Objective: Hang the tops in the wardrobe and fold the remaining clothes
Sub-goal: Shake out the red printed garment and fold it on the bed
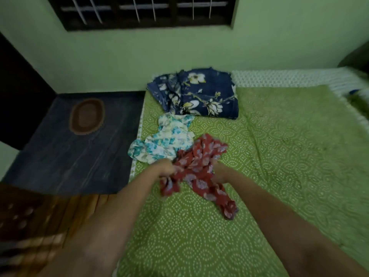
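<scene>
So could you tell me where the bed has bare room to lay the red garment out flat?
The bedsheet is bare right of the red garment and the navy floral cloth, and nearer, between the arms. The left edge is crowded by the white-and-teal garment.

The bedsheet (pixel 259 156) is lime green with a white dotted pattern of rounded leaf shapes. The crumpled garment (pixel 199 172) is brick red with pale pink and grey flowers. The garment beside it (pixel 167 140) is cream with turquoise flowers. The folded cloth (pixel 199 94) is navy blue with large white and yellow blossoms. The wall (pixel 119 66) is light green, the floor (pixel 69 152) dark grey, and the oval mat (pixel 87 116) brown.
</scene>
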`<state>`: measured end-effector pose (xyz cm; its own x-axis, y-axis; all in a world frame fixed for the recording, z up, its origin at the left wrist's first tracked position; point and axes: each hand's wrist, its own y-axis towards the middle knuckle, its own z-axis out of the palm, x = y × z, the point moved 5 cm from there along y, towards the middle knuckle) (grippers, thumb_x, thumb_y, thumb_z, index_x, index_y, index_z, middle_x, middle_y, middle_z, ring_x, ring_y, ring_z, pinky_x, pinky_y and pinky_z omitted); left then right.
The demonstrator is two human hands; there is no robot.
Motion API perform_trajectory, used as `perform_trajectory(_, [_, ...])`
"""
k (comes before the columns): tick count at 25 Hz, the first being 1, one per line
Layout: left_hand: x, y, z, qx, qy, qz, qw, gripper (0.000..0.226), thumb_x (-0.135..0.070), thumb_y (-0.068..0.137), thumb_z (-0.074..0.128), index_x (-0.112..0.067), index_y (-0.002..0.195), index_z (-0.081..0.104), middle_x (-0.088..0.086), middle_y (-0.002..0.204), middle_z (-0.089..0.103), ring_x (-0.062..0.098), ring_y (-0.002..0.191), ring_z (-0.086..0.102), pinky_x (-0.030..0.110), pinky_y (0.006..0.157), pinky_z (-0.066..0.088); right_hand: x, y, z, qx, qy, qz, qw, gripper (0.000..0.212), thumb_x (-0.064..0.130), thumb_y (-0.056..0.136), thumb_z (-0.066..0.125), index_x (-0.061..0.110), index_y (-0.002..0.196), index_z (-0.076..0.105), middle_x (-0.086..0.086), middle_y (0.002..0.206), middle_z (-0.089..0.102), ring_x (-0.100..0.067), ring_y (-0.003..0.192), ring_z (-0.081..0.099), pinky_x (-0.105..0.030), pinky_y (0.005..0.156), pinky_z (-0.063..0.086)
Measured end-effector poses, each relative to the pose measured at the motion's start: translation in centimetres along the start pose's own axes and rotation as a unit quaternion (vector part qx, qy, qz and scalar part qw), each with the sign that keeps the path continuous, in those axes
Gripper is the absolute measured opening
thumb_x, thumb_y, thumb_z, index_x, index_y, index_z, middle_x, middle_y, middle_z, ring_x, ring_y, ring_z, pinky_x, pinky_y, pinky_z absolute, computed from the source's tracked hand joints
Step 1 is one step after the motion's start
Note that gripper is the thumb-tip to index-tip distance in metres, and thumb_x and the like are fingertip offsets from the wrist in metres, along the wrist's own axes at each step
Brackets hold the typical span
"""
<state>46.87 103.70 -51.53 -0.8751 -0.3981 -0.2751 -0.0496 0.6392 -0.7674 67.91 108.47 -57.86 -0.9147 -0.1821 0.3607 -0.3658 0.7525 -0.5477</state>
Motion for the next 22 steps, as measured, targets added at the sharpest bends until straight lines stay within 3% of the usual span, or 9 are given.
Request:
perform_trajectory(3, [-6.7,-9.5,-7.3,-0.035,-0.203,0.137,0.969,0.022,-0.01,0.091,0.045,-0.011,0.073,0.055,0.007,0.07,0.057,0.016,0.056,0.051,0.024,0.054,0.04,6.5,-6.2,-6.7,-0.048,0.12,-0.022,0.991,0.086,0.016,0.088,0.063,0.024,0.152,0.006,-0.01,0.153,0.024,-0.035,0.139,0.029,-0.04,0.108,0.034])
perform_trajectory(4, [-8.5,-13.1,-9.9,-0.055,-0.266,0.182,0.945,0.025,-0.009,0.091,0.043,-0.015,0.07,0.057,0.003,0.067,0.059,0.016,0.056,0.054,0.024,0.051,0.04,8.1,-8.0,-8.2,-0.041,0.198,-0.042,0.979,0.07,0.017,0.092,0.059,0.019,0.15,0.02,-0.007,0.15,0.031,-0.031,0.137,0.033,-0.037,0.105,0.038])
perform_trajectory(6, [-10.6,-19.4,-14.9,-0.118,-0.343,0.256,0.896,0.03,-0.009,0.089,0.044,-0.019,0.067,0.062,0.0,0.06,0.059,0.016,0.052,0.054,0.026,0.048,0.039,10.1,-10.8,-10.5,-0.033,0.377,-0.033,0.925,0.032,0.017,0.094,0.052,0.008,0.124,0.055,-0.008,0.128,0.057,-0.023,0.107,0.059,-0.029,0.085,0.049])
perform_trajectory(9, [-12.1,-29.3,-20.7,-0.206,-0.435,0.338,0.808,0.024,-0.014,0.093,0.047,-0.017,0.077,0.064,-0.001,0.068,0.063,0.012,0.06,0.057,0.024,0.057,0.044,12.0,-15.9,-12.1,-0.028,0.448,-0.019,0.893,0.022,0.012,0.099,0.044,0.007,0.088,0.063,-0.011,0.085,0.062,-0.011,0.06,0.064,-0.021,0.056,0.05])
perform_trajectory(13, [-10.7,-34.4,-23.3,-0.227,-0.492,0.392,0.743,0.028,-0.034,0.101,0.042,-0.018,0.111,0.063,0.003,0.106,0.069,0.017,0.091,0.063,0.025,0.073,0.05,16.7,-20.0,-15.9,-0.01,0.496,-0.13,0.859,0.015,0.004,0.098,0.047,0.009,0.107,0.058,-0.003,0.092,0.063,-0.011,0.076,0.065,-0.021,0.062,0.055])
perform_trajectory(16, [-7.1,-32.6,-20.2,-0.277,-0.446,0.337,0.782,0.045,-0.051,0.098,0.038,-0.016,0.116,0.058,0.005,0.104,0.061,0.012,0.086,0.06,0.026,0.075,0.046,20.2,-21.1,-20.1,-0.051,0.546,-0.165,0.82,0.029,0.021,0.098,0.053,0.008,0.123,0.057,-0.012,0.109,0.067,-0.023,0.093,0.067,-0.037,0.08,0.057])
perform_trajectory(18, [-4.4,-29.1,-16.2,-0.266,-0.467,0.299,0.788,0.049,-0.06,0.094,0.035,-0.017,0.098,0.059,0.004,0.089,0.058,0.007,0.072,0.06,0.023,0.066,0.047,21.3,-21.8,-22.1,-0.078,0.597,-0.193,0.775,0.02,0.016,0.1,0.048,0.006,0.111,0.061,-0.009,0.092,0.071,-0.019,0.076,0.07,-0.035,0.071,0.059])
perform_trajectory(20, [-2.4,-24.9,-10.4,-0.134,-0.502,0.284,0.806,0.067,-0.072,0.088,0.029,-0.016,0.102,0.064,0.009,0.102,0.068,0.018,0.093,0.066,0.031,0.081,0.053,22.0,-23.4,-23.8,-0.118,0.638,-0.21,0.731,0.02,0.02,0.1,0.046,0.01,0.089,0.061,-0.008,0.077,0.067,-0.017,0.061,0.067,-0.031,0.061,0.059])
perform_trajectory(22, [-0.8,-21.4,-5.3,-0.025,-0.476,0.255,0.842,0.081,-0.082,0.076,0.032,-0.018,0.111,0.065,0.009,0.115,0.068,0.025,0.109,0.063,0.037,0.09,0.052,22.0,-24.2,-25.3,-0.145,0.668,-0.196,0.703,0.032,0.038,0.095,0.051,0.011,0.089,0.066,-0.012,0.083,0.07,-0.023,0.071,0.069,-0.035,0.072,0.058])
